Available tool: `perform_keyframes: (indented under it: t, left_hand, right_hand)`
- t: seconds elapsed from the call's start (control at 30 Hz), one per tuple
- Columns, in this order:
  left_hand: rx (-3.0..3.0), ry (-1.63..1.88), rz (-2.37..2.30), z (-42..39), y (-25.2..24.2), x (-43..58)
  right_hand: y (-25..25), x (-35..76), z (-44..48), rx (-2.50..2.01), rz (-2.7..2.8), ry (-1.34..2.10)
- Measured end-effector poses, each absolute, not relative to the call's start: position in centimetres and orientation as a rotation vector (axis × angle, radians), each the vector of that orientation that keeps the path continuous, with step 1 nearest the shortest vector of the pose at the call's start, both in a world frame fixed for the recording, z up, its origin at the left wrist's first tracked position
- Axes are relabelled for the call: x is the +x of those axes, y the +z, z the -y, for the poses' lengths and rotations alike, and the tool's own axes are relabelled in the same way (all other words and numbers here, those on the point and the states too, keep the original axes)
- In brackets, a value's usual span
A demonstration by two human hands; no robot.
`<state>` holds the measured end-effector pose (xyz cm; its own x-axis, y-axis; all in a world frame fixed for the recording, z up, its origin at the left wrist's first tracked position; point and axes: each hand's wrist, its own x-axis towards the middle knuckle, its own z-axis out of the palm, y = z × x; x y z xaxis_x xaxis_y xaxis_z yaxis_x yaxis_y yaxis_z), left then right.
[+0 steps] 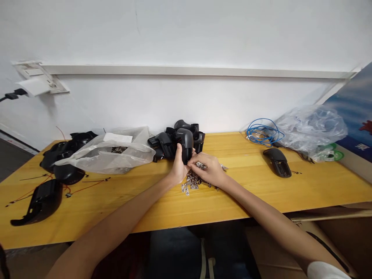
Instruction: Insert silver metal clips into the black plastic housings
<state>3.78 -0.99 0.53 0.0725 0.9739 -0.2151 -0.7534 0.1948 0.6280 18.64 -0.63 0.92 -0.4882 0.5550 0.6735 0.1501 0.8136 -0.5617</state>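
My left hand (179, 169) is wrapped round a black curved plastic housing (186, 141), thumb along its left side, holding it upright over the table. Against the housing's lower right edge, the fingers of my right hand (207, 168) are pinched together; what is between them is too small and hidden to make out. Under my hands lies a loose pile of small metal contact plates (193, 182), partly covered by my right hand. Right behind the held housing, several more black housings (164, 143) are heaped near the wall.
On the left sits an open plastic bag (101, 162) with small metal parts inside. Black housings (43, 201) with thin red and black wires lie beyond it. To the right are a single housing (277, 162), a coil of blue cable (264, 131) and clear plastic bags (314, 128).
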Motion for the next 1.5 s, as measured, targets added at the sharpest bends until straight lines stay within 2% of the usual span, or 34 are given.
perform_keyframes:
  t: [0.77,1.5]
  left_hand:
    - [0.464,1.419,-0.656,1.2,0.7,4.0]
    - [0.415,1.426,-0.617,1.2,1.7,3.5]
  right_hand:
    - [0.3,18.3,1.0,-0.486,2.146,0.378]
    - [1.2,18.6,0.3,-0.559,1.915,0.595]
